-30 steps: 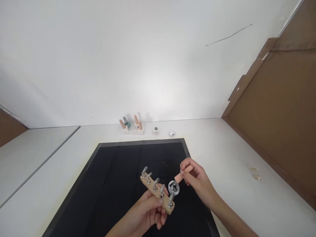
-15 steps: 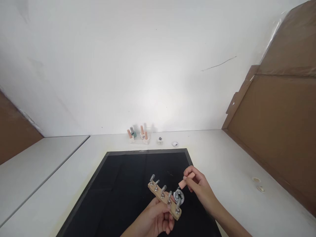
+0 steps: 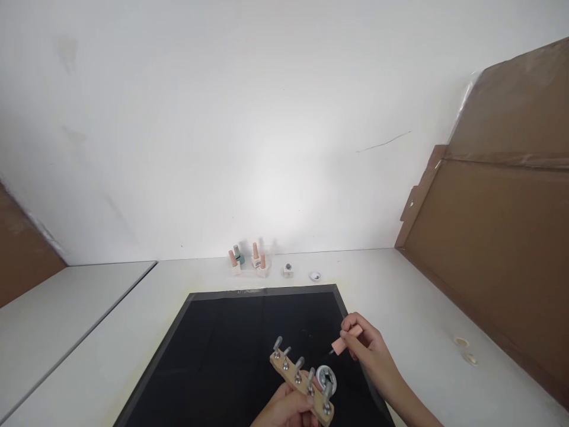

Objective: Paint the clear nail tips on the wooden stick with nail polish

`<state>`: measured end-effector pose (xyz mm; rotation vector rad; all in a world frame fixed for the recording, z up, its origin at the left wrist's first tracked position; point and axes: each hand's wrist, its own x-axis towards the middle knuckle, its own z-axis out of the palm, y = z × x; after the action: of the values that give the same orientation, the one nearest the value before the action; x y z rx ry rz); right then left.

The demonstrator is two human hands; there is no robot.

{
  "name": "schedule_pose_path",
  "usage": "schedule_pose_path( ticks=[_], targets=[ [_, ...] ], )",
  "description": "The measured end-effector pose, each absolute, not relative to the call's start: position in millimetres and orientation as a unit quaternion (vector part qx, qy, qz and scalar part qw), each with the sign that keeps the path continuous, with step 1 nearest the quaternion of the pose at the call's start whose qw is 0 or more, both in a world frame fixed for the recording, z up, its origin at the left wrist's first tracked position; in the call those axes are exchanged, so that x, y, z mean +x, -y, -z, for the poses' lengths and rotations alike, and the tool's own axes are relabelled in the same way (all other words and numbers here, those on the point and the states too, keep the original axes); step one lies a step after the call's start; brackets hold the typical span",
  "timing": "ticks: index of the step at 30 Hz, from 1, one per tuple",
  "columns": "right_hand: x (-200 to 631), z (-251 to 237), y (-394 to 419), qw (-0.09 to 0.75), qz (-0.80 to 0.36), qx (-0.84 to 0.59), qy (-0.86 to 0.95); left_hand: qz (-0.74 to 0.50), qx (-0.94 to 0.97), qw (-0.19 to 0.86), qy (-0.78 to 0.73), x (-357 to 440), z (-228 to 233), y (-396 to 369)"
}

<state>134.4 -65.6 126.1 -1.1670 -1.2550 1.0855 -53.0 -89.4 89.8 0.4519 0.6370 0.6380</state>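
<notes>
My left hand is closed around a wooden nail-tip stand, a tilted strip carrying several silvery pegs with greyish nail tips. Beside its near right end is a small round white dish with a dark, star-like middle; my left fingers reach behind it, and whether they hold it I cannot tell. My right hand pinches a peach-coloured nail polish brush cap. Its thin dark brush points down and left, just above the dish and apart from it.
A black mat with grey taped edges lies on the white table. Behind it stand several polish bottles, a small cube-like white item and a round white lid-like piece. Cardboard walls the right side.
The brush has drawn back from the dish, up and to the right. The whole scene sits lower in view, and both hands are shifted slightly right.
</notes>
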Motion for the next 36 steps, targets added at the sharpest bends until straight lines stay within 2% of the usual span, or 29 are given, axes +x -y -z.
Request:
schedule_pose_path(
  ticks=[7, 16, 27, 36],
  targets=[
    [145.6, -133.5, 77.7, 0.531, -0.427, -0.498, 0.536, -0.346, 0.251, 0.83, -0.359, -41.0, -95.3, 102.4],
    [180.6, -135.3, 78.2, 0.545, -0.416, -0.497, 0.532, -0.312, 0.281, 0.832, -0.363, -18.4, -102.5, 102.2],
    [188.0, -93.5, 48.5, 0.523, -0.383, -0.511, 0.565, -0.309, 0.275, 0.834, -0.366, -5.9, -69.7, 79.9],
    [179.7, -80.3, 21.2, 0.474, -0.391, -0.529, 0.585, -0.308, 0.259, 0.841, -0.362, -13.8, -56.4, 48.7]
  ],
)
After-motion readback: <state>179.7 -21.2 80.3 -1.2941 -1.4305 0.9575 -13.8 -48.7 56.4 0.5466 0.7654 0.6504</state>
